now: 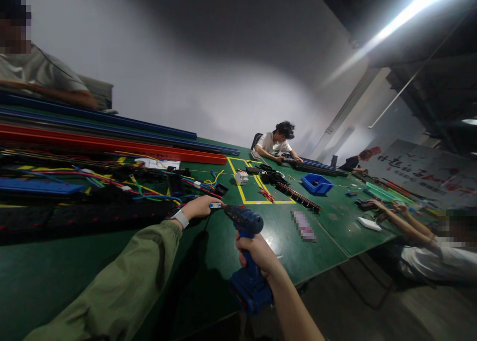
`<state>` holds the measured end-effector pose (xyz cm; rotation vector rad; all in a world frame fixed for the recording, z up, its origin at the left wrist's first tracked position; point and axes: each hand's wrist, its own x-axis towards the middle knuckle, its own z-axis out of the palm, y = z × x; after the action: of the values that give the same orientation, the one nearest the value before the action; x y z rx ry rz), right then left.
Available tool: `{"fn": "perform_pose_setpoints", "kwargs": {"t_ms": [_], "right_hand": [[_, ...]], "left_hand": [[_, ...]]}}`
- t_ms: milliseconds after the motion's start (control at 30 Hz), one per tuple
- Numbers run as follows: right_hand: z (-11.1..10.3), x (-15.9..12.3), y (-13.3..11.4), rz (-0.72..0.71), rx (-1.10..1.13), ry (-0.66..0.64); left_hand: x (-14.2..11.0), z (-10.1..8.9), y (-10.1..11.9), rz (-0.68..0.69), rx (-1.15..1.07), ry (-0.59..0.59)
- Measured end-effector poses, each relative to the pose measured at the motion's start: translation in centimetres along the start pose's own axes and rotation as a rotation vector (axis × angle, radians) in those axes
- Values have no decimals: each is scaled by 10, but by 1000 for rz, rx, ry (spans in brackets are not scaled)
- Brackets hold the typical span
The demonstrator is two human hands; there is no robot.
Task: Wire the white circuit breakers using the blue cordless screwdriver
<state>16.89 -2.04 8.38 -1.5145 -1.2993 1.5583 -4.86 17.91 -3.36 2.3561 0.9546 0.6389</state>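
My right hand is wrapped round the grip of a blue cordless drill, whose bit points left. The battery base of the drill hangs below my fist. Fingers closed, my left hand pinches a small white and blue block right at the tip of the bit. Whether bit and block touch, I cannot tell. Coloured wires and a long black strip lie to the left of my left hand.
Red and blue rails run along the back left. Yellow tape marks the table around a white breaker block. A blue bin and a blurred flat pinkish item sit to the right. Several people work around the table.
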Motion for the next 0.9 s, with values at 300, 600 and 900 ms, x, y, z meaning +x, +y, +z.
{"fn": "perform_pose_setpoints", "kwargs": {"t_ms": [300,600,900], "right_hand": [[-1,3,3,-2,39,-11],[-1,3,3,-4,25,-8],[-2,4,5,-3,18,-8]], "left_hand": [[1,1,-4,-8,-7,-8],[0,0,0,-6,1,0],[0,-2,3,-18,-11,-7]]}}
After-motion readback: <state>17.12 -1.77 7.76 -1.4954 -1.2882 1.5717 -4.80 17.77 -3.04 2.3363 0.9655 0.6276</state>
